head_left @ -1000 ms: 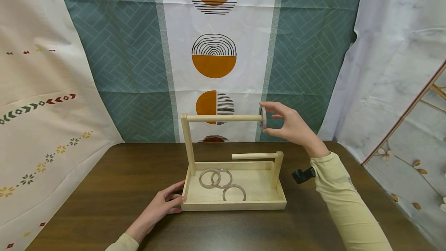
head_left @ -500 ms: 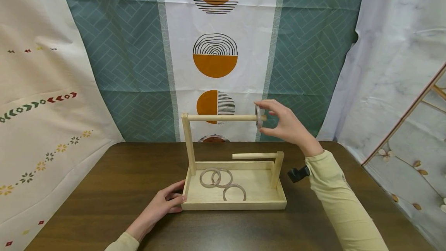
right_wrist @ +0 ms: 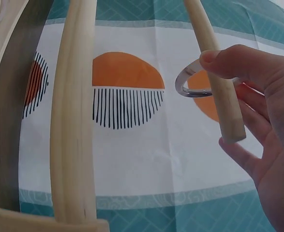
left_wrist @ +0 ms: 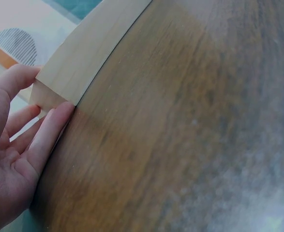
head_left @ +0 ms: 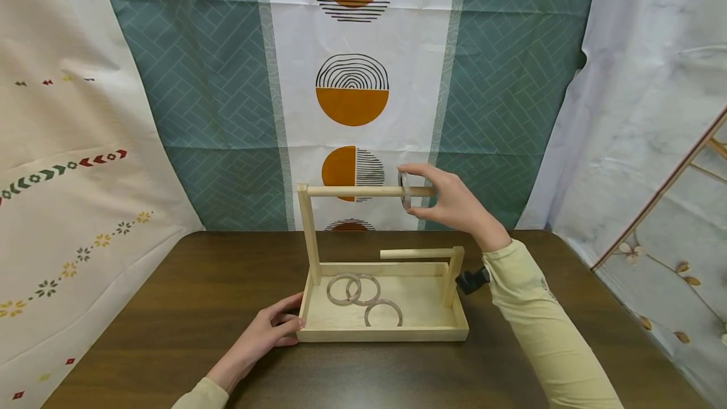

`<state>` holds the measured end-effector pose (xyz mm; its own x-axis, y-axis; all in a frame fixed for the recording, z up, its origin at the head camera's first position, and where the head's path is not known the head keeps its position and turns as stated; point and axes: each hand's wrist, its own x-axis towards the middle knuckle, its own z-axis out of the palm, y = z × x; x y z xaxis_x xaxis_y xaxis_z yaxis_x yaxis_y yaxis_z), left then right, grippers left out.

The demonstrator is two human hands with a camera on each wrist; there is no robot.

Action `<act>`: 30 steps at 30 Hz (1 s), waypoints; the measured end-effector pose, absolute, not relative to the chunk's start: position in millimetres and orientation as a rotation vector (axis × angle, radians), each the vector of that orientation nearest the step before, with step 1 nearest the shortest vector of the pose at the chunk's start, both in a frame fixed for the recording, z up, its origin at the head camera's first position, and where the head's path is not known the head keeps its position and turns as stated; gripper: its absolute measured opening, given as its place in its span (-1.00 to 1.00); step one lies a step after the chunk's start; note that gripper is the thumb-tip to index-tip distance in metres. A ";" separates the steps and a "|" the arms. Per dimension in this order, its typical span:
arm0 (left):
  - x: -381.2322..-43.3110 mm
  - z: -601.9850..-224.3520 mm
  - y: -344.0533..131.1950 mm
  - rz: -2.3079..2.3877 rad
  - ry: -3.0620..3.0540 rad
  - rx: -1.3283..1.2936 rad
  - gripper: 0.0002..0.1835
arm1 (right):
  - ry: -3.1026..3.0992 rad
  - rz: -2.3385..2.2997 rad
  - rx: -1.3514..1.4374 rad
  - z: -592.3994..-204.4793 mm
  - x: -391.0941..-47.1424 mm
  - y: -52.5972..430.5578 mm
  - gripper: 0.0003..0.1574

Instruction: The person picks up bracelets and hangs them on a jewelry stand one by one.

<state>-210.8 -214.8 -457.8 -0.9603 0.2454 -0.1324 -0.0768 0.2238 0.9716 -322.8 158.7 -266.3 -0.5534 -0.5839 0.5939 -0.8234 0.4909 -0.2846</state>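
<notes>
In the head view my right hand [head_left: 449, 197] pinches a pale grey bangle [head_left: 404, 190] between thumb and fingers. The bangle stands upright around the upper wooden rod [head_left: 358, 192], a little in from its free right end. In the right wrist view that rod [right_wrist: 219, 87] passes through the bangle [right_wrist: 185, 84]. My left hand [head_left: 261, 336] touches the left end of the shallow wooden tray [head_left: 380, 336], its thumb at the front corner. Up close in the left wrist view, the left hand's fingers [left_wrist: 54, 123] rest against the tray's corner.
Several grey bangles [head_left: 343, 289] lie in the tray, two overlapping. A left post [head_left: 309, 235] bears the upper rod; a shorter right post [head_left: 452, 276] bears a lower rod [head_left: 417, 253]. The tray stands on a dark wooden table [head_left: 199, 289], with patterned cloth [head_left: 216, 81] behind.
My right hand has moved left, sliding the bangle from the upper rod's free end further along it. The left hand has stayed at the tray.
</notes>
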 end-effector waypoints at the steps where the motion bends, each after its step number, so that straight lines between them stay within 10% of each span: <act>1: -211.1 -457.7 -214.8 1.803 2.242 0.164 -0.25 | -2.321 0.775 1.168 -265.9 -322.7 157.4 -0.08; 30: -212.1 -457.8 -213.6 1.794 2.246 0.145 -0.26 | -2.273 0.703 1.305 -263.0 -326.8 114.8 -0.12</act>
<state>-212.1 -213.6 -457.8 -0.9605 0.2396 -0.1414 -0.0850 0.2315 0.9691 -326.8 114.8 -263.0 -0.4679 -0.6619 0.5857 -0.8770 0.4297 -0.2149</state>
